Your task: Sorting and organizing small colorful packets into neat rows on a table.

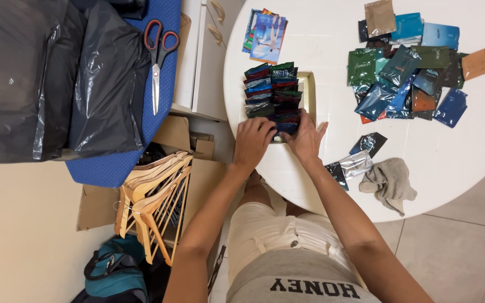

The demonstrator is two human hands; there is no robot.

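A row of small foil packets (pixel 272 92) in dark reds, blues and greens stands packed in a shallow cream box (pixel 308 90) on the round white table (pixel 332 179). My left hand (pixel 252 140) presses on the near end of the row, fingers curled over the packets. My right hand (pixel 306 137) rests beside it, fingers spread on the near end of the box and the packets. A loose heap of similar foil packets (pixel 411 78) lies at the table's far right.
Picture cards (pixel 266 35) lie at the table's far edge. Two torn packets (pixel 360 154) and a grey cloth (pixel 389 180) sit near my right arm. Scissors (pixel 157 56) lie on a blue board beside dark plastic bags (pixel 57 78). Wooden hangers (pixel 155 202) and a teal bag (pixel 110 272) are on the floor.
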